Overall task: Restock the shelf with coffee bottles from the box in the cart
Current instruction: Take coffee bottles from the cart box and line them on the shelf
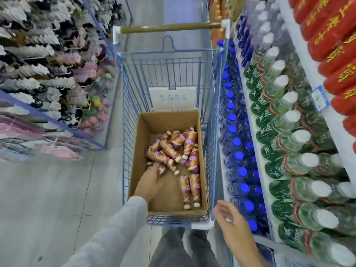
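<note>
Cart (210, 132): blue wire shopping cart standing in the aisle, close against the right-hand shelving; its olive handle bar (169, 27) is at the far end.
Box (143, 149): open brown cardboard box inside the cart basket, at the near end, flaps open.
Coffee bottles (173, 149): orange-and-purple labelled bottles with pale caps, lying loose on the box floor; most form a jumbled pile in the middle, heads pointing various ways.
Bottle pair (189, 189): two bottles lying side by side, caps toward the viewer, near the right wall of the box and apart from the pile.
Left hand (152, 180): reached down into the box, grey sleeve (115, 228) over the near rim; fingers lie over a bottle at the near-left edge of the pile. Motion blur prevents confirming whether they are wrapped round it.
Right hand (229, 218): outside the cart, just beside its near right corner; fingers spread and relaxed, holding nothing.
White carton (173, 97): upright in the cart, behind the box.
Right shelving: rows of blue-capped bottles (234, 130) on the lower level, green-labelled white-capped bottles (289, 116) above, red packages (331, 35) on top.
Left rack (38, 64): hanging goods, blurred.
</note>
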`<state>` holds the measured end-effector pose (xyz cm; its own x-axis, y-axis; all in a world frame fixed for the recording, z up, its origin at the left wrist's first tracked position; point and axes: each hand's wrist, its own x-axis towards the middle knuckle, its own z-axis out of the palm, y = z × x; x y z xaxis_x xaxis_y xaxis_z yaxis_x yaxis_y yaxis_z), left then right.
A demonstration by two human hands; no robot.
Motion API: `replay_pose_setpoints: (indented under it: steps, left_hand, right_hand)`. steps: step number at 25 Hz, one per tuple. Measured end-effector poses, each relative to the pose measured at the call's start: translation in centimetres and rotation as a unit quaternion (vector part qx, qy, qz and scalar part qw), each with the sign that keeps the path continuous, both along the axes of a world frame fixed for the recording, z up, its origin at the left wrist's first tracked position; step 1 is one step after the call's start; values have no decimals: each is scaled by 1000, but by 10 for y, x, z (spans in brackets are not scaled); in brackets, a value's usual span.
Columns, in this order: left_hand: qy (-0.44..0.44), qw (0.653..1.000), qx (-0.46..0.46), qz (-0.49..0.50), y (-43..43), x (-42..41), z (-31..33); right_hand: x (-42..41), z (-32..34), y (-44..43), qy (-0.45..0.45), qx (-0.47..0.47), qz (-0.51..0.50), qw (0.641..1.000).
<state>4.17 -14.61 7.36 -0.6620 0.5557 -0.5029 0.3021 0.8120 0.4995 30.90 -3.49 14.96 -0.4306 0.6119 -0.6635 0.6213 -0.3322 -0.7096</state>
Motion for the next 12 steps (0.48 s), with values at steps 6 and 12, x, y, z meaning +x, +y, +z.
replay_pose_setpoints:
  steps: [6,12]
  left_hand:
    - [56,971,-175,-152,58,-97,-118]
    - [163,874,-298,-348,76,-152,-219]
  right_hand:
    - [-22,-48,-14,-59,-40,-54,996]
    - [-46,-97,-21,-100,-107,-57,988]
